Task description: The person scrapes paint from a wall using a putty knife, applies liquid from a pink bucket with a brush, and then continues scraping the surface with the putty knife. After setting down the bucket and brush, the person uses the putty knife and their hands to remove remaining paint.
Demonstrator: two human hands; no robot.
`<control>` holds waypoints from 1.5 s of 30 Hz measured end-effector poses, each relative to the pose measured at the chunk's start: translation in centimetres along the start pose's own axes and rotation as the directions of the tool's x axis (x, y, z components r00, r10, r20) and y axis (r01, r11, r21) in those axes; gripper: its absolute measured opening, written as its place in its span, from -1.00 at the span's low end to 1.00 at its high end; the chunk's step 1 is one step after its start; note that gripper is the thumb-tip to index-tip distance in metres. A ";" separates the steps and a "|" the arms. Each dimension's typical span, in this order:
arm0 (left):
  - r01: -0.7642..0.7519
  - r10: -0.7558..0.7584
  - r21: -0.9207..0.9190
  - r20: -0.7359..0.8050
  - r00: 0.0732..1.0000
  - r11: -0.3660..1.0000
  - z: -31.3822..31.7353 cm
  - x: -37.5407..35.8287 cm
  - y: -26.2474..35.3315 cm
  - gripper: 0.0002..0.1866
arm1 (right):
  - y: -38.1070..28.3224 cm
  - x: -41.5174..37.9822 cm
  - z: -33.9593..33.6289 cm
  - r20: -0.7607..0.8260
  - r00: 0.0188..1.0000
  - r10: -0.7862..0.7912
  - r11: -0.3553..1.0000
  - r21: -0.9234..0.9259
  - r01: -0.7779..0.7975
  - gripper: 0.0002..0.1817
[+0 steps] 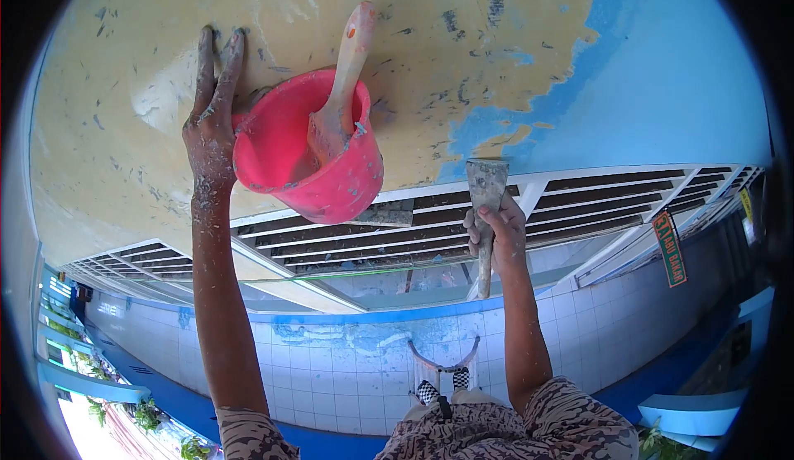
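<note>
My left hand (211, 133) is up against the wall, two fingers stretched flat on it. The same hand holds a pink plastic bucket (331, 187) at its side; the grip itself is partly hidden behind the rim. Inside the bucket stands a paint brush (347, 71) with a pale, spattered handle, leaning on the rim. My right hand (500, 228) is closed around the handle of a scraper (486, 181). The scraper's wide, grimy blade points up and is close to the lower edge of the wall. Grey spatter covers my left forearm.
The wall (463, 55) is patchy, tan where bare and blue at right. White louvred vents (397, 228) run below it. A hanging sign (670, 249) is at right. Far below are a tiled surface (331, 369), a curved metal frame (444, 361) and my checkered shoes (428, 391).
</note>
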State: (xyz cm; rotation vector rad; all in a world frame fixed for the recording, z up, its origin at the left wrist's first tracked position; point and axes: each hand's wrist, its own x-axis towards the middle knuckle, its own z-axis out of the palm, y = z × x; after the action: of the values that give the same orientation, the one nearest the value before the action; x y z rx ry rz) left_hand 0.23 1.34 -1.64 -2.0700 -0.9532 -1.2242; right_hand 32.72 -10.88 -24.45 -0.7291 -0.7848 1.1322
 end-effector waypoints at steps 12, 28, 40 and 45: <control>0.000 -0.001 0.038 0.029 1.000 0.999 0.0 -0.4 -1.2 -0.27 | -0.1 3.1 -2.1 -0.045 0.999 0.006 0.984 -0.175 -0.013 -0.58; 0.023 -0.024 0.054 0.028 0.999 0.998 0.3 -1.2 -2.7 -0.27 | -1.7 3.0 0.3 -0.129 0.991 0.038 0.926 -0.369 -0.083 -0.54; -0.001 0.001 0.064 0.004 1.000 0.998 0.5 -0.7 -2.0 -0.28 | -1.2 3.1 0.0 -0.123 0.986 0.109 0.914 -0.379 -0.148 -0.51; -0.001 0.000 0.069 0.001 1.000 0.998 0.2 -0.6 -2.1 -0.28 | -1.0 3.2 0.4 -0.159 0.986 0.045 0.923 -0.371 -0.102 -0.49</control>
State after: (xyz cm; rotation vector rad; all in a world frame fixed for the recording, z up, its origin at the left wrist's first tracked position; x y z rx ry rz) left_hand -1.56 2.58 -2.10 -2.0173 -0.9819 -1.1733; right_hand 33.62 -8.06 -22.91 -1.1628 -0.8658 0.9885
